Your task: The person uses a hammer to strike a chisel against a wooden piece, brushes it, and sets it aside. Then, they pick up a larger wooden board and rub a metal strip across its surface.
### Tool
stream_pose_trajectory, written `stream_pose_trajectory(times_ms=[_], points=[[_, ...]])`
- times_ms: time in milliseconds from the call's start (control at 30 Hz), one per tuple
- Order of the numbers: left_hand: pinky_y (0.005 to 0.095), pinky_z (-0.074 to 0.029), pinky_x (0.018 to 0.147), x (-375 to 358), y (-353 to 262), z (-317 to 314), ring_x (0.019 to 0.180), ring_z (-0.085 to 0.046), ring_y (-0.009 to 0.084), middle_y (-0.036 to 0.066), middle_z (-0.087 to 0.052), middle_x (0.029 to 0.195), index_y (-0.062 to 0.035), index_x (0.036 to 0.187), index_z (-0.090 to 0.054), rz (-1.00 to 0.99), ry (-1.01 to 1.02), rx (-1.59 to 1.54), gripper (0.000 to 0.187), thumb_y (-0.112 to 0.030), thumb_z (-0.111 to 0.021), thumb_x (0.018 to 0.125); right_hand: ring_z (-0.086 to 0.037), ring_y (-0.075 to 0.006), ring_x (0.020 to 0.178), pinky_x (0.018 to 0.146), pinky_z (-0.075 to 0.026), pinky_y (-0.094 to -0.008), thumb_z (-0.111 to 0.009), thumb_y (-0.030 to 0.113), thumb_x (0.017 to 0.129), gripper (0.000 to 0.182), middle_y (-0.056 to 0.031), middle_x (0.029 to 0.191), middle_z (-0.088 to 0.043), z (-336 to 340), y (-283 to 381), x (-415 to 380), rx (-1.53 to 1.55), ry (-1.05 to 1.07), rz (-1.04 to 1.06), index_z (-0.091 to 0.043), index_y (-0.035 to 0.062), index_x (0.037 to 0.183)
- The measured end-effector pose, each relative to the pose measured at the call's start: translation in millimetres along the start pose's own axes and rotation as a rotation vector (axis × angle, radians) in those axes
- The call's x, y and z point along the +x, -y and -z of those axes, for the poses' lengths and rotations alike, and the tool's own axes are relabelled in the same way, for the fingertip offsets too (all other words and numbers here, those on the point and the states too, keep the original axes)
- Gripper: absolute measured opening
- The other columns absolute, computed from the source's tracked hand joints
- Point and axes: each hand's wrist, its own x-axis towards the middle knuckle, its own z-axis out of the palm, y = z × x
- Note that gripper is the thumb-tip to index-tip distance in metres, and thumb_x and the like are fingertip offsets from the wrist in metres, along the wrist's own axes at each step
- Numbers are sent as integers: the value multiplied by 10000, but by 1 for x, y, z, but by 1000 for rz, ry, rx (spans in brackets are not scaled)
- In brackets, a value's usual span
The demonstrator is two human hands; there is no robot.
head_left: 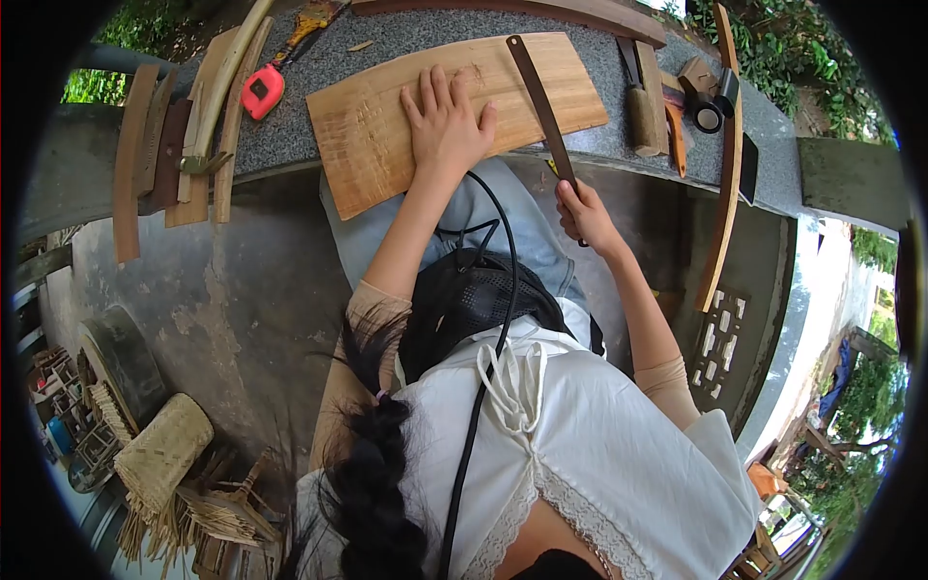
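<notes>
A broad, slightly curved wooden board [362,116] lies on the grey stone bench and juts over its near edge toward my lap. My left hand [449,126] rests flat on the board with fingers stretched. In my right hand [588,215] is the lower end of a long, dark, flat metal blade [541,106] with a small hole in its far tip. My fingers are closed around it. The blade slants up and left across the right part of the board, overlapping it in this view. Small rough marks show on the board's surface.
On the bench [309,58] are a pink tape measure [262,92] and wood strips [145,145] at left. A wooden-handled chisel [641,116], an orange-handled tool [677,145] and a long curved strip [727,193] lie at right. A black cable [501,338] runs down my front.
</notes>
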Motion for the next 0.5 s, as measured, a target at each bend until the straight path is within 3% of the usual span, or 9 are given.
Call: stream_pose_trajectory(times_ms=[267,500], points=[[601,-144,1113,-1,0,0,1370,-281,379,243,-371,1416,-6,1337,-413,9,2,2,628,-468,-470,917,-230,-34,423,380,-186,-233,-417,392,1026,328,92,573,-282,4,-20,-42,119,72,-169,-417,145,811],[612,-144,1108,0,1,0,1375,-273,385,250,-362,1424,-7,1340,-412,7,1,-7,624,-463,-464,917,-198,-35,431,392,-163,-234,-398,391,1033,322,85,571,-244,-1,13,-5,94,124,-75,-402,143,829]])
